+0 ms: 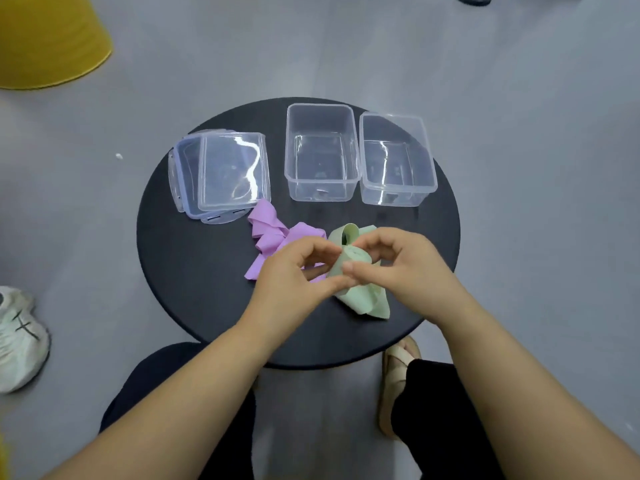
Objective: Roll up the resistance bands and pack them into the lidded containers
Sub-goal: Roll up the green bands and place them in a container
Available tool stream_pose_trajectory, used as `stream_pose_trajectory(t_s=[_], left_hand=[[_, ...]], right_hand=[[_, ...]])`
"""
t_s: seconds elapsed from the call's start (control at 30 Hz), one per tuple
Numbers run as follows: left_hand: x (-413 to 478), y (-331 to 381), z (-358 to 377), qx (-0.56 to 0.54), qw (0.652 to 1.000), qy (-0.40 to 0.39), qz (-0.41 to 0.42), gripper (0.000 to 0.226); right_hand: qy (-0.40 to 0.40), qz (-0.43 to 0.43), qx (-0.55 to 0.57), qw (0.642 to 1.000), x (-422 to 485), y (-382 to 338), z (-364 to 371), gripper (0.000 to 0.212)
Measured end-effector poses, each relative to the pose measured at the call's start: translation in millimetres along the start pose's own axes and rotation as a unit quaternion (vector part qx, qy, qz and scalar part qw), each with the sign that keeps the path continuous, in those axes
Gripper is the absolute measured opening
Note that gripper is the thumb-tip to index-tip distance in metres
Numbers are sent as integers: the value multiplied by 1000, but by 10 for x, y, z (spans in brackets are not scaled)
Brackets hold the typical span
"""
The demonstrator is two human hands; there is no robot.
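Head view, looking down on a round black table [194, 271]. At about 5 o'clock on the tabletop, the left hand [294, 271] and the right hand [405, 268] meet. Each has its fingers curled and pinches the pale green resistance band [369, 303] between thumb and fingertips. The band's loose end droops onto the table below the hands. A purple resistance band [266, 230] lies crumpled near the centre, partly under the left hand. Two clear rectangular containers stand open side by side, one [322, 190] at 12 o'clock and the other [394, 197] at 1 o'clock. Their clear lids [225, 171] lie stacked at 10 o'clock. On the grey floor, a yellow object [52, 43] sits at far 10 o'clock and a white sneaker [17, 337] at 8 o'clock.
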State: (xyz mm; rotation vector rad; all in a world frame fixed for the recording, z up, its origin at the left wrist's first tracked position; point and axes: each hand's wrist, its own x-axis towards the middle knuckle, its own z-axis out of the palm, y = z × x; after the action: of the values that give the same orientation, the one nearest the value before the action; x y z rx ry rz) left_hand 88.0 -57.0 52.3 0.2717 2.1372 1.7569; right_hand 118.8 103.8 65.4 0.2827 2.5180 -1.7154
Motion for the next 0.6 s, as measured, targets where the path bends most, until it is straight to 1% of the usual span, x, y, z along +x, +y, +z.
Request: stream_pose_trajectory(t_s=[0.07,0.1,0.17,0.2,0.27,0.3,0.4,0.47,0.5,0.53,0.6], left_hand=[[306,-115,-46,29,999,-16,15,22],[481,-178,-78,61,998,-9,29,18],[895,-295,-137,170,983,35,56,12],[1125,-348,-151,230,969,57,67,14],[1570,-446,-156,344,932,80,74,21],[1765,-500,-142,399,910,78,76,25],[2195,-683,-79,536,839,45,86,34],[2377,-748,-70,596,798,11,94,32],[2437,-760,-80,609,787,-10,97,30],[2480,-759,-98,605,790,-30,97,28],[2516,-724,-159,574,811,-63,94,28]], right_hand=[[9,14,7,1000,264,113,-45,12],[17,23,17,999,390,177,-71,12],[36,49,39,997,608,320,-116,11],[48,63,47,996,706,399,-128,10],[66,88,56,992,887,551,-113,10],[71,100,56,991,967,617,-94,11],[84,122,65,987,1136,743,-35,14],[87,124,74,986,1208,774,-11,12],[87,125,77,985,1235,778,-5,12],[86,126,80,985,1260,778,-3,11],[83,130,83,985,1305,765,-1,11]])
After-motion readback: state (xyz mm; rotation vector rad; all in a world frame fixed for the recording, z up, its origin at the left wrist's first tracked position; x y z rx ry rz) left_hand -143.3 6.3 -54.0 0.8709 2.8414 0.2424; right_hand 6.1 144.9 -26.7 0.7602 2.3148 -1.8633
